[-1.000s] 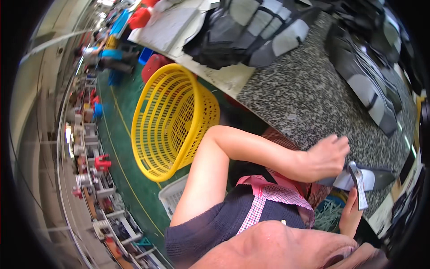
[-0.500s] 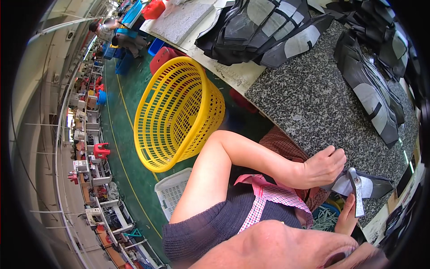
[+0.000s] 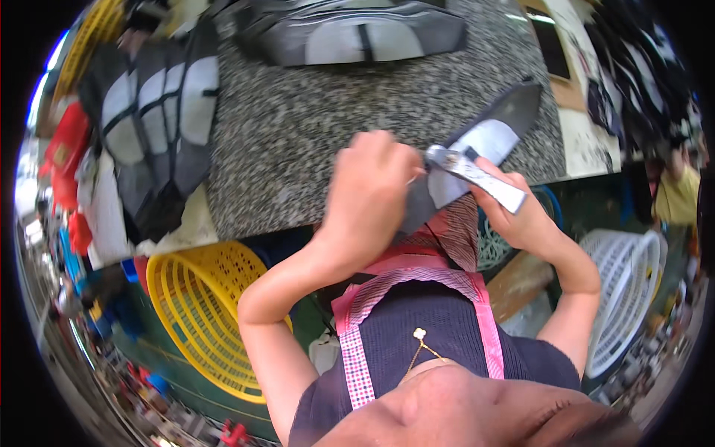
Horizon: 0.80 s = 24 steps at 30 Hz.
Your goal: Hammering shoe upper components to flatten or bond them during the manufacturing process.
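A black panel (image 3: 519, 104) with a light grey rounded patch lies slanted along the near edge of the speckled stone tabletop (image 3: 298, 112). My right hand (image 3: 525, 216) is closed on a hammer (image 3: 484, 179), whose silver metal head lies over the panel's patch; the handle is hidden by the hand. Left of the hammer, my left hand (image 3: 369, 197) has its fingers curled at the panel's lower end. That hand is smeared by motion, and anything inside its fingers is hidden.
Stacks of similar panels lie at the table's far side (image 3: 357, 41) and left (image 3: 160, 112). A yellow basket (image 3: 205, 320) stands below the left edge, a white basket (image 3: 622, 290) at the right. Pale cords (image 3: 495, 242) sit in a container under the table.
The view has swung right, bringing the table to the centre and both forearms into sight. The hammer stays in my right hand over the panel; my left hand remains curled close by.
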### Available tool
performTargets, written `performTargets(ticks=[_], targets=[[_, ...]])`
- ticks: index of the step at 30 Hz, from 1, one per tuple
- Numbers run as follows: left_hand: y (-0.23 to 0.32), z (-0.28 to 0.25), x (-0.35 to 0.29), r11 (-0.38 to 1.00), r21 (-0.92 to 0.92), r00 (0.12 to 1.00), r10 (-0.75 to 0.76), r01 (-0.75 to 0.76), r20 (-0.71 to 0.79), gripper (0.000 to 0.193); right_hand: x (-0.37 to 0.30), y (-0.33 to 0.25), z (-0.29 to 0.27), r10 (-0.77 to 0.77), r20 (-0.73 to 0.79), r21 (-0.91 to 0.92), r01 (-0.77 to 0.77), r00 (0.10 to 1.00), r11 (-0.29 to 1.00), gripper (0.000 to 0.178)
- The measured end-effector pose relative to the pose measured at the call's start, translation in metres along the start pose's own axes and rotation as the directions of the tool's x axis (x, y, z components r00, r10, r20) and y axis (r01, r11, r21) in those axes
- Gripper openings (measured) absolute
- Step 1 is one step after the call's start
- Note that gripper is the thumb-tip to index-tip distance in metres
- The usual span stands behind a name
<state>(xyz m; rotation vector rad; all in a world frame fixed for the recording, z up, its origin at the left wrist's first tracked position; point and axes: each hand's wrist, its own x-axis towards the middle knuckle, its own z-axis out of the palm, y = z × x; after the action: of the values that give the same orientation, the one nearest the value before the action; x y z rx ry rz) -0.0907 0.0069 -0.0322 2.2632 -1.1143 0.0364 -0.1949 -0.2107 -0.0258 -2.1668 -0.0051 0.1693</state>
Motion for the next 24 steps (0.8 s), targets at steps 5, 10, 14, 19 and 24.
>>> performTargets(ticks=[5, 10, 14, 19, 24], targets=[[-0.009, -0.010, 0.007, 0.978, -0.181, 0.991, -0.087, 0.105, 0.106, 0.016, 0.000, 0.001, -0.005, -0.021, 0.063, -0.028, 0.023, 0.998, 0.999, 0.021], [-0.013, -0.004, 0.003, 0.973, -0.214, 0.977, -0.037, 0.083, 0.210, 0.020, 0.001, 0.000, -0.010, 0.021, 0.101, -0.023, -0.018, 0.995, 1.000, 0.019], [-0.021, -0.006, 0.002, 0.983, -0.173, 0.978, -0.018, 0.055, 0.207, 0.017, 0.004, -0.002, -0.013, -0.002, 0.114, -0.047, 0.007, 0.993, 0.999, 0.018], [-0.032, -0.014, 0.004, 0.962, -0.115, 0.947, 0.265, -0.248, 0.182, 0.014, 0.004, -0.005, -0.013, 0.000, 0.100, -0.092, 0.009, 0.995, 0.996, 0.020], [-0.024, -0.030, 0.013, 0.869, 0.114, 0.817, 0.398, -0.482, 0.418, 0.025, 0.004, -0.006, -0.011, 0.016, 0.091, -0.085, -0.008, 0.996, 0.996, 0.021]])
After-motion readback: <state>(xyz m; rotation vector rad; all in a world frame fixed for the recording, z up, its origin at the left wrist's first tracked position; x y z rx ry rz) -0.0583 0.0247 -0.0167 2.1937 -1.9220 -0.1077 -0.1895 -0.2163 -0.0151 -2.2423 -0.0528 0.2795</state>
